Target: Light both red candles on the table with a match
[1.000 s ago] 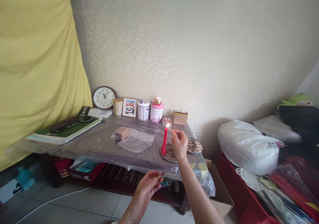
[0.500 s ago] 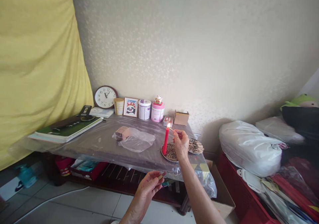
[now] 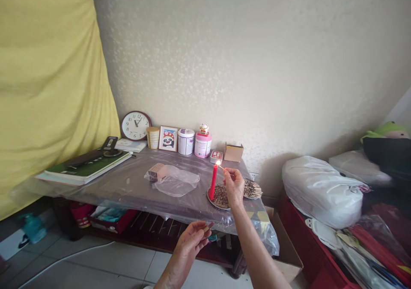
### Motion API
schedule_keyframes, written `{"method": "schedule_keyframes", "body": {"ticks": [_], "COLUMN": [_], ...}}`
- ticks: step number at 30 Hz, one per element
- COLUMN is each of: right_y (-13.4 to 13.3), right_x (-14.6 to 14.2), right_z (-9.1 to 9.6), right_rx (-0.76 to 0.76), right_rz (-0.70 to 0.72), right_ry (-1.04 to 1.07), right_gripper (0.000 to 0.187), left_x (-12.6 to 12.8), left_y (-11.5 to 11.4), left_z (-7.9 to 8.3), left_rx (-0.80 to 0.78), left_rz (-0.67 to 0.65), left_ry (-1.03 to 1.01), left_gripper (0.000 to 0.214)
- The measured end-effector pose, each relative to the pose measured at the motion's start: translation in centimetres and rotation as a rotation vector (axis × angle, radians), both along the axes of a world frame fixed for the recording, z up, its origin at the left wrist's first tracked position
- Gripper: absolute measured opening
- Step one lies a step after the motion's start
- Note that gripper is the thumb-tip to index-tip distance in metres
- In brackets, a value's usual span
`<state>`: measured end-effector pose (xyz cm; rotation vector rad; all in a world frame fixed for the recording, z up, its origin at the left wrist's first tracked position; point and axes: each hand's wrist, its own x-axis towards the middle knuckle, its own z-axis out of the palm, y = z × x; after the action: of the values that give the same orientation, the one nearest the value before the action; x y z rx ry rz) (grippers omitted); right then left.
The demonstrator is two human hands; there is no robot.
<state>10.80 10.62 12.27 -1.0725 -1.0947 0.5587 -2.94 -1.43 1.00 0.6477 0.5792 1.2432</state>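
My right hand (image 3: pixel 234 186) pinches a thin match (image 3: pixel 221 167) between thumb and fingers. A small flame (image 3: pixel 218 162) burns at the match's tip, right by the top of a red candle (image 3: pixel 213 183). The candle stands nearly upright on a small plate of dark grains (image 3: pixel 220 199), partly behind my right hand. Lower down, in front of the table's edge, my left hand (image 3: pixel 192 239) is closed on a small matchbox (image 3: pixel 208 227), mostly covered by the fingers. Behind my right hand, a second plate holds several matchsticks (image 3: pixel 254 189).
The low table (image 3: pixel 135 182) has a clear plastic cover. On it are a paper-wrapped pack in a plastic bag (image 3: pixel 180 180), books (image 3: pixel 86 167), a clock (image 3: pixel 136 125), a framed panda picture (image 3: pixel 168 138), tins (image 3: pixel 186 141) and an open carton (image 3: pixel 233 152). Right stands a red bin (image 3: pixel 308 242).
The flame at the match tip has shifted slightly right and down beside the candle's top. Both hands keep their grips and have hardly moved.
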Motion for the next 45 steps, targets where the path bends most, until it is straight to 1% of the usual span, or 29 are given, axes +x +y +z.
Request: {"method": "schedule_keyframes", "body": {"ticks": [9, 13, 17, 20, 22, 24, 25, 26, 27, 28, 29, 30, 32, 33, 34, 35, 37, 39, 41, 43, 45], "right_y": [0.0, -0.5, -1.2, -2.1, -3.2, -4.7, -5.5, -6.2, -6.9, -7.4, -7.7, -7.8, -7.4, -7.1, -6.8, -6.6, -6.5, -6.8, -6.9, -6.4, -5.5], "right_x": [0.0, 0.1, 0.5, 1.9, 3.6, 5.9, 7.2, 8.5, 9.8, 11.0, 12.0, 13.0, 14.4, 14.9, 15.4, 15.8, 16.5, 17.4, 18.1, 18.7, 19.1], "right_z": [-0.1, 0.3, 1.1, 2.6, 4.2, 6.2, 7.2, 8.1, 8.7, 9.0, 9.0, 8.6, 7.3, 6.5, 5.8, 5.3, 4.9, 5.2, 5.2, 4.4, 2.7], "right_rx": [0.004, 0.004, 0.024, 0.043, 0.058, 0.089, 0.128, 0.145, 0.163, 0.208, 0.209, 0.189, 0.097, 0.049, 0.019, 0.012, 0.032, 0.088, 0.111, 0.065, -0.017], "right_rz": [0.009, 0.028, 0.085, 0.136, 0.160, 0.192, 0.254, 0.348, 0.424, 0.439, 0.409, 0.327, 0.115, 0.028, -0.027, -0.053, -0.049, 0.008, 0.033, -0.018, -0.098], "right_ry": [0.012, 0.043, 0.099, 0.148, 0.181, 0.232, 0.343, 0.431, 0.479, 0.487, 0.440, 0.355, 0.164, 0.096, 0.060, 0.056, 0.080, 0.107, 0.073, -0.011, -0.078], "right_gripper": [0.020, 0.023, 0.025, 0.026, 0.026, 0.026, 0.024, 0.024, 0.023, 0.022, 0.021, 0.022, 0.029, 0.029, 0.027, 0.023, 0.018, 0.019, 0.026, 0.034, 0.032], "left_x": [0.0, 0.0, 0.0, 0.0, -0.1, -0.1, -0.1, -0.1, -0.1, -0.1, 0.0, 0.0, 0.1, 0.2, 0.2, 0.3, 0.3, 0.4, 0.6, 0.7, 0.6], "left_y": [0.0, -0.1, -0.2, -0.2, -0.1, -0.1, -0.2, -0.2, -0.2, -0.1, -0.1, -0.1, 0.0, 0.0, 0.0, 0.0, 0.0, 0.0, 0.1, 0.2, 0.2], "left_z": [0.0, 0.1, 0.2, 0.2, 0.1, 0.1, 0.1, 0.2, 0.2, 0.3, 0.3, 0.4, 0.4, 0.3, 0.3, 0.2, 0.1, 0.1, 0.1, 0.1, 0.1], "left_rx": [-0.002, -0.004, -0.010, -0.018, -0.030, -0.041, -0.043, -0.045, -0.048, -0.050, -0.053, -0.056, -0.065, -0.070, -0.078, -0.084, -0.092, -0.101, -0.114, -0.124, -0.120], "left_rz": [-0.004, -0.003, -0.005, -0.001, 0.000, -0.005, -0.007, -0.011, -0.015, -0.020, -0.023, -0.023, -0.016, -0.011, -0.008, -0.007, -0.010, -0.014, -0.013, -0.011, -0.019], "left_ry": [-0.007, -0.012, -0.002, -0.011, -0.020, -0.024, -0.024, -0.022, -0.020, -0.016, -0.012, -0.008, 0.005, 0.014, 0.020, 0.024, 0.025, 0.023, 0.028, 0.041, 0.055], "left_gripper": [0.018, 0.020, 0.021, 0.022, 0.022, 0.021, 0.021, 0.021, 0.022, 0.022, 0.023, 0.024, 0.026, 0.027, 0.027, 0.028, 0.029, 0.031, 0.034, 0.034, 0.032]}}
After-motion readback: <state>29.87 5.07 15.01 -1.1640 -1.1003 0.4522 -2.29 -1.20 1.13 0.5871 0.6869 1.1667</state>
